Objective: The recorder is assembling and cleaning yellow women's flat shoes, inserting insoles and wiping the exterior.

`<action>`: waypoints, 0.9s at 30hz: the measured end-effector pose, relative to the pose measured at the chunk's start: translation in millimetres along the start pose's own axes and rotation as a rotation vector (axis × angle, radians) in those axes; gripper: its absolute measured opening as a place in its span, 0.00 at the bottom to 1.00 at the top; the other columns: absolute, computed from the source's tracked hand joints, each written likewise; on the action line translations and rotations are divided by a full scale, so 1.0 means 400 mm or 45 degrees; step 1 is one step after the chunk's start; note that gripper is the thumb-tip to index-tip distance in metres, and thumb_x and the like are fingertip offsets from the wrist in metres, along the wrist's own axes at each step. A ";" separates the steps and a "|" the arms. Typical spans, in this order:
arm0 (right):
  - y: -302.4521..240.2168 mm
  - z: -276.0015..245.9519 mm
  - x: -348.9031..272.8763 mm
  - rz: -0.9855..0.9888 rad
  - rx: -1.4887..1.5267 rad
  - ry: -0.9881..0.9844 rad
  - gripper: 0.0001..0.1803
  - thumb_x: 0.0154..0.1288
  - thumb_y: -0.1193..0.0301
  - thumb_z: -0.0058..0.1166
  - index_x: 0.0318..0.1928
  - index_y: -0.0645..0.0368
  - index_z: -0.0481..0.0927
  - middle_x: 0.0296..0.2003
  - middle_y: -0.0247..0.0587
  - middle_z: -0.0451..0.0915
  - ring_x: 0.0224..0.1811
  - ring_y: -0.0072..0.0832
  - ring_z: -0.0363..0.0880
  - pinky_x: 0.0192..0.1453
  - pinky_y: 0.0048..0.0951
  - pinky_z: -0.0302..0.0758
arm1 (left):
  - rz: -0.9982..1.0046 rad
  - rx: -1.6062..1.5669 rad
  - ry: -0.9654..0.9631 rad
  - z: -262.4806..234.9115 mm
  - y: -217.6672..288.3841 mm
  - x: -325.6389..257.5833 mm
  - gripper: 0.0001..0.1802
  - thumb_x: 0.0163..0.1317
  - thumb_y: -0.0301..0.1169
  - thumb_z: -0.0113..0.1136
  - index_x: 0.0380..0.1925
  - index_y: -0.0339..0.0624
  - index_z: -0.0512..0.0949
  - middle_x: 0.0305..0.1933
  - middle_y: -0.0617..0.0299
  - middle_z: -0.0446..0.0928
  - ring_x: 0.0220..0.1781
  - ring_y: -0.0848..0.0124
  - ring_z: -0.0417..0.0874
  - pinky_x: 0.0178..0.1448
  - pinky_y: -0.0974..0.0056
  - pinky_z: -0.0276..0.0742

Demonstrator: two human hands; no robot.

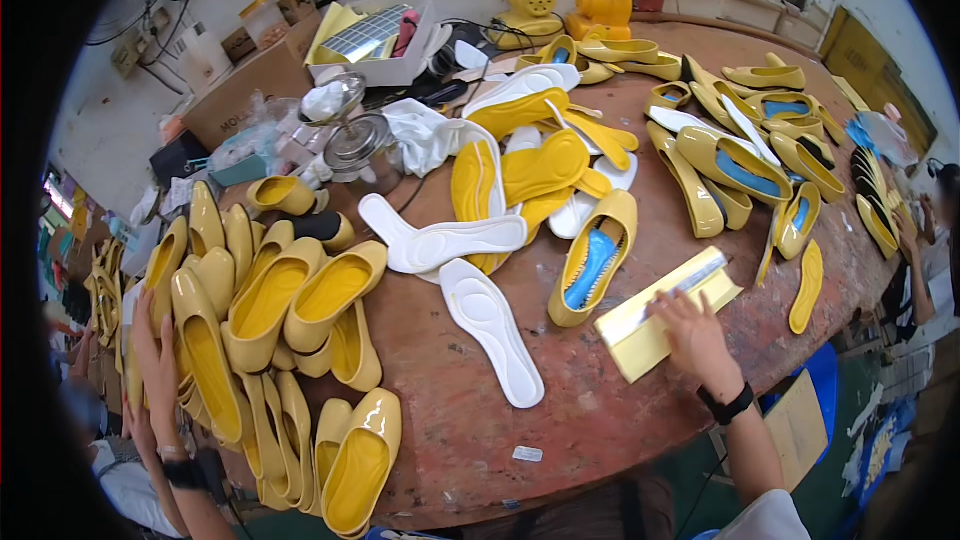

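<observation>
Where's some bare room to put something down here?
Mainly the front tabletop, between the yellow pumps at left and the pale yellow sheet under the right hand, around a small label. Narrower: between the central blue-lined pump and the shoes at right. Left and back are crowded.

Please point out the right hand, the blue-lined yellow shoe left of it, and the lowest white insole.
Right hand [698, 342], head view: back of the hand.
Blue-lined yellow shoe [592, 266], head view: blue lining inside.
Lowest white insole [491, 332], head view: middle of its length.
</observation>
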State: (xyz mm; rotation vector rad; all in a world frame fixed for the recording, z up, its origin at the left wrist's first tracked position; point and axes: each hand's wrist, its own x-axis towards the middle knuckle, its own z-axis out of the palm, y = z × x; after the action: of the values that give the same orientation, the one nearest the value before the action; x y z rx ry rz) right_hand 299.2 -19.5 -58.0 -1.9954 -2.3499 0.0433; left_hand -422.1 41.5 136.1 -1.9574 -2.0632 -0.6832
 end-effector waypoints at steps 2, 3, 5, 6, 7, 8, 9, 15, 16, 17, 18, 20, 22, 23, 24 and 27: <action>0.037 -0.029 0.001 0.316 -0.159 0.045 0.26 0.59 0.76 0.54 0.60 0.52 0.77 0.63 0.42 0.75 0.71 0.43 0.66 0.76 0.54 0.58 | 0.074 0.149 0.085 0.006 0.079 -0.046 0.27 0.76 0.36 0.49 0.70 0.35 0.63 0.77 0.49 0.59 0.80 0.55 0.55 0.81 0.57 0.48; 0.035 -0.048 0.001 0.256 -0.178 0.131 0.26 0.59 0.76 0.54 0.60 0.52 0.77 0.63 0.42 0.75 0.71 0.43 0.66 0.76 0.54 0.58 | 0.055 0.138 0.071 0.014 0.124 -0.068 0.27 0.76 0.36 0.49 0.70 0.35 0.63 0.77 0.49 0.59 0.80 0.55 0.55 0.81 0.57 0.48; -0.006 -0.082 0.012 0.403 -0.190 0.219 0.22 0.58 0.76 0.54 0.56 0.57 0.78 0.57 0.49 0.78 0.66 0.45 0.71 0.72 0.49 0.64 | 0.020 0.151 0.122 0.027 0.225 -0.114 0.29 0.70 0.28 0.54 0.70 0.36 0.63 0.77 0.48 0.58 0.81 0.53 0.54 0.81 0.54 0.47; -0.048 -0.093 0.020 0.251 0.205 0.368 0.20 0.56 0.78 0.54 0.52 0.61 0.79 0.54 0.52 0.79 0.61 0.47 0.75 0.67 0.44 0.71 | 0.068 0.132 0.129 0.037 0.281 -0.143 0.29 0.70 0.28 0.54 0.70 0.36 0.63 0.77 0.48 0.58 0.81 0.53 0.54 0.81 0.54 0.47; -0.112 -0.096 0.014 -0.014 0.320 0.391 0.19 0.56 0.79 0.53 0.51 0.61 0.79 0.52 0.52 0.79 0.58 0.48 0.77 0.64 0.43 0.74 | 0.138 0.069 0.115 0.050 0.338 -0.173 0.29 0.70 0.28 0.54 0.70 0.36 0.63 0.77 0.48 0.58 0.80 0.52 0.54 0.80 0.53 0.48; -0.174 -0.085 0.040 -0.226 0.418 0.290 0.20 0.56 0.80 0.53 0.52 0.61 0.78 0.53 0.52 0.79 0.60 0.48 0.76 0.66 0.44 0.73 | 0.211 0.003 0.108 0.066 0.396 -0.200 0.30 0.69 0.29 0.55 0.70 0.37 0.64 0.77 0.47 0.58 0.80 0.52 0.55 0.80 0.52 0.49; -0.229 -0.070 0.066 -0.511 0.464 0.265 0.21 0.56 0.80 0.53 0.53 0.61 0.78 0.55 0.52 0.78 0.62 0.48 0.75 0.67 0.44 0.72 | 0.204 -0.096 0.028 0.081 0.453 -0.231 0.30 0.66 0.26 0.58 0.68 0.37 0.65 0.78 0.47 0.58 0.80 0.51 0.56 0.79 0.52 0.51; -0.378 0.046 0.189 -0.873 0.292 0.006 0.23 0.61 0.72 0.52 0.59 0.55 0.80 0.66 0.47 0.70 0.76 0.44 0.58 0.77 0.52 0.57 | 0.280 -0.460 -0.257 0.173 0.679 -0.320 0.32 0.52 0.20 0.65 0.60 0.37 0.72 0.76 0.48 0.60 0.76 0.49 0.62 0.76 0.52 0.58; -0.378 0.049 0.188 -0.902 0.339 0.104 0.23 0.61 0.72 0.52 0.59 0.55 0.80 0.66 0.47 0.70 0.76 0.44 0.58 0.77 0.52 0.57 | 0.285 -0.554 -0.323 0.189 0.704 -0.330 0.30 0.52 0.21 0.66 0.58 0.38 0.74 0.75 0.47 0.62 0.75 0.48 0.63 0.75 0.52 0.60; -0.374 0.045 0.180 -0.972 0.277 0.157 0.20 0.61 0.71 0.52 0.55 0.53 0.81 0.64 0.46 0.73 0.75 0.43 0.60 0.77 0.51 0.57 | 0.301 -0.671 -0.388 0.207 0.725 -0.331 0.28 0.52 0.22 0.66 0.56 0.38 0.76 0.75 0.47 0.63 0.74 0.48 0.65 0.75 0.51 0.62; -0.365 0.034 0.166 -1.017 0.157 0.121 0.18 0.60 0.71 0.53 0.51 0.50 0.83 0.62 0.45 0.75 0.74 0.42 0.62 0.77 0.50 0.58 | 0.337 -0.693 -0.388 0.227 0.745 -0.324 0.28 0.52 0.22 0.66 0.56 0.38 0.76 0.75 0.47 0.63 0.74 0.48 0.65 0.75 0.51 0.62; -0.360 -0.005 0.103 -1.091 0.574 0.045 0.13 0.56 0.73 0.54 0.43 0.48 0.81 0.48 0.41 0.81 0.61 0.37 0.76 0.76 0.47 0.60 | 0.326 -0.812 -0.508 0.269 0.787 -0.303 0.23 0.53 0.24 0.67 0.52 0.37 0.79 0.73 0.46 0.66 0.73 0.47 0.68 0.73 0.50 0.65; -0.339 -0.056 0.018 -0.887 1.074 -0.027 0.20 0.51 0.79 0.59 0.47 0.53 0.75 0.40 0.41 0.82 0.50 0.45 0.80 0.72 0.47 0.67 | 0.361 -0.847 -0.507 0.308 0.836 -0.273 0.21 0.54 0.25 0.67 0.50 0.38 0.81 0.71 0.45 0.69 0.71 0.47 0.69 0.72 0.51 0.65; -0.318 -0.081 -0.028 -0.744 1.490 -0.091 0.19 0.55 0.82 0.59 0.47 0.54 0.74 0.42 0.44 0.81 0.50 0.44 0.81 0.67 0.42 0.73 | 0.423 -0.844 -0.525 0.329 0.867 -0.253 0.21 0.55 0.26 0.67 0.51 0.39 0.81 0.71 0.45 0.69 0.70 0.47 0.69 0.71 0.51 0.66; -0.298 -0.102 -0.074 -0.548 1.837 -0.231 0.21 0.63 0.81 0.58 0.56 0.54 0.73 0.44 0.41 0.81 0.52 0.38 0.82 0.61 0.35 0.77 | 0.437 -0.820 -0.579 0.349 0.901 -0.232 0.21 0.55 0.26 0.68 0.51 0.40 0.80 0.70 0.46 0.69 0.69 0.46 0.70 0.71 0.50 0.67; -0.227 -0.140 -0.222 0.264 2.526 -0.001 0.29 0.70 0.79 0.56 0.69 0.56 0.63 0.51 0.38 0.81 0.55 0.31 0.81 0.59 0.34 0.77 | 0.700 -0.884 -0.550 0.428 1.061 -0.182 0.20 0.56 0.27 0.67 0.51 0.39 0.80 0.68 0.44 0.70 0.68 0.47 0.71 0.70 0.52 0.68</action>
State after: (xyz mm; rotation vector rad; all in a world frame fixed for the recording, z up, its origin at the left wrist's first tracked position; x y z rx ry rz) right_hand 227.7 -122.6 0.8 -0.9285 -0.8155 1.5283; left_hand 28.8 60.4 31.2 -3.1203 -1.4124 -0.9922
